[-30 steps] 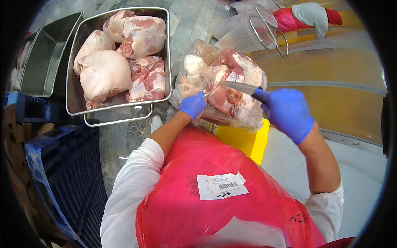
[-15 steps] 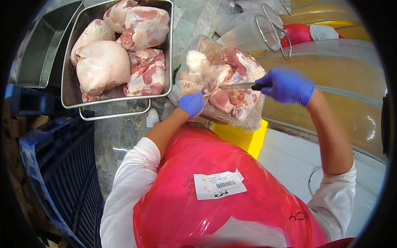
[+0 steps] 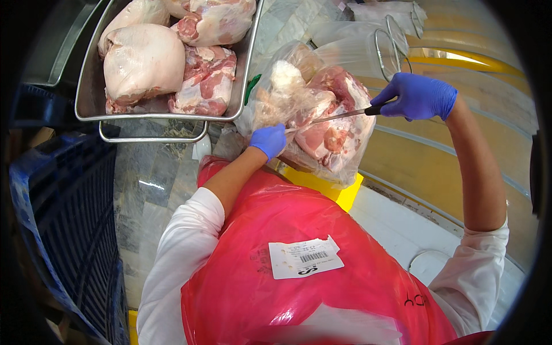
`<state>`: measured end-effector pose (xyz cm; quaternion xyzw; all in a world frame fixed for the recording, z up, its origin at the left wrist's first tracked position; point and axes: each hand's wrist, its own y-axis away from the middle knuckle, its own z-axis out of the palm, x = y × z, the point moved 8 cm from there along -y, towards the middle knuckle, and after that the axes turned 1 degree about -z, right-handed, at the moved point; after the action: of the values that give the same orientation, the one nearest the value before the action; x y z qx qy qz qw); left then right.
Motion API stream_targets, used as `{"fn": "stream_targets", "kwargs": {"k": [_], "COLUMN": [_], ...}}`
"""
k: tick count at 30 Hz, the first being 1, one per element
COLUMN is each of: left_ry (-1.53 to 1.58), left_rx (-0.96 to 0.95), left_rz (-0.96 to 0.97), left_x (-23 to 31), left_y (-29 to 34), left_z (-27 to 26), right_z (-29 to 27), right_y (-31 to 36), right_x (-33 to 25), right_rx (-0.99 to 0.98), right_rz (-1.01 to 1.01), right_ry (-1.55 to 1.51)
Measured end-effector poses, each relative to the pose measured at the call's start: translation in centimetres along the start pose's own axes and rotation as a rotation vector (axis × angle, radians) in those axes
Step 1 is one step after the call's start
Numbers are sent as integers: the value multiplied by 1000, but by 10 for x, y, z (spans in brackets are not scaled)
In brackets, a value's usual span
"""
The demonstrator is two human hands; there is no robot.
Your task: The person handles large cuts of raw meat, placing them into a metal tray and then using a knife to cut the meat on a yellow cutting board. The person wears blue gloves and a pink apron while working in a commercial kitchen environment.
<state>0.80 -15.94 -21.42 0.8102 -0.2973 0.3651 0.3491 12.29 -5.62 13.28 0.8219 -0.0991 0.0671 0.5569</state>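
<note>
A large piece of raw meat (image 3: 328, 138) sits in a clear plastic bag (image 3: 261, 106) in front of me, with a pale clump at its far left. My left hand (image 3: 268, 141), in a blue glove, is closed on the near left edge of the bag. In my right hand (image 3: 417, 96), also blue-gloved, is the black handle of a knife (image 3: 345, 115). Its blade points left across the meat, the tip close to the bag's plastic near my left hand. Whether the tip touches the meat I cannot tell.
To the left stands a metal tub (image 3: 244, 69) of several raw meat pieces, its handle toward me. A blue plastic crate (image 3: 66, 230) is at the lower left. Beneath the bag is something yellow (image 3: 348, 195). Clear plastic with metal rings (image 3: 386, 54) lies beyond, at the right.
My right hand has shifted right and slightly up, drawing the knife back with it. My left hand keeps its hold on the bag. The view has shifted, so the tub appears higher.
</note>
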Motion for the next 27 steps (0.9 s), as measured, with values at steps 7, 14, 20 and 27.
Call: {"fn": "stream_targets", "kwargs": {"k": [7,14,20,27], "left_ry": [-22,-3,-29,-121], "left_rx": [52,123,81,90], "left_rz": [-4,76,60,14], "left_x": [-6,-4,-2,9], "left_y": [0,6,6,12], "left_z": [10,16,27,36], "right_z": [6,79,146,213], "right_y": [-4,18,53,46], "right_x": [-5,20,25,59], "right_rx": [-45,357,591,897], "right_rz": [10,-204,-81,-210], "right_ry": [-30,-227,42,24]}}
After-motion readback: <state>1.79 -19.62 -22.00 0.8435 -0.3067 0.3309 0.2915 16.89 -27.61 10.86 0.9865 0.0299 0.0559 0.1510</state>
